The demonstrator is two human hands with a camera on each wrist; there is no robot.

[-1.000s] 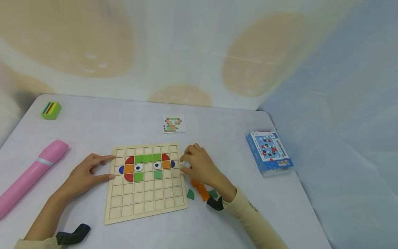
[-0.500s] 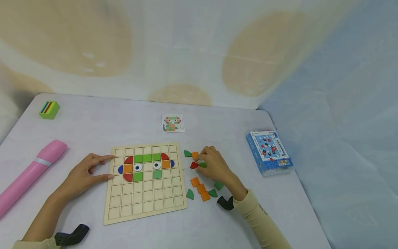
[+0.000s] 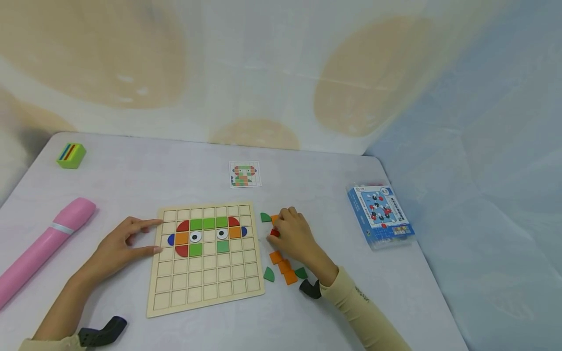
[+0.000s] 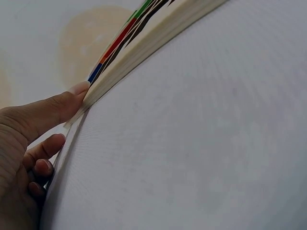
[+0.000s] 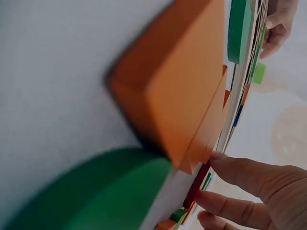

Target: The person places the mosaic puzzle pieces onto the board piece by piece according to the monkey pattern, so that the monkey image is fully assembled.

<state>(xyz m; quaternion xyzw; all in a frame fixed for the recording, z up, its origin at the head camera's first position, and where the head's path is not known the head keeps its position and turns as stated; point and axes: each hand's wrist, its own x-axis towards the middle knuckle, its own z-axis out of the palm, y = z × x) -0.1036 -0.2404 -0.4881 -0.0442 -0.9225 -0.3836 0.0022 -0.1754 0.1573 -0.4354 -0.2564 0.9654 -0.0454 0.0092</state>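
Head view: a pale-covered table [image 3: 197, 168] supports all items. At its left side lies a long pink object [image 3: 44, 251] with a pale band. A square wooden grid board [image 3: 210, 290] lies flat near the centre, between the two hands. A blue box [image 3: 381, 214] with a molecule print lies well apart, near the right edge. The right hand [image 3: 293, 234] is positioned beside the board's right edge; its thumb and index finger pinch a red tile [image 5: 195, 184], as the right wrist view shows. The left hand [image 3: 115, 241] has thumb and index finger extended and spread, with both tips at the board's left edge. Beyond the board lies a printed card [image 3: 246, 174]; a green block [image 3: 71, 156] with coloured stripes sits at the far left. Three orange square tiles [image 3: 284, 266] form a diagonal chain near the right hand, with a green quarter-round tile [image 3: 269, 274] just beside the board. On the board, green squares [image 3: 209, 223] form a row above two eye tiles [image 3: 195, 236]; red rounded tiles [image 3: 182, 250] occupy the corners of the pattern, and small blue half-rounds [image 3: 244, 231] mark its two sides.
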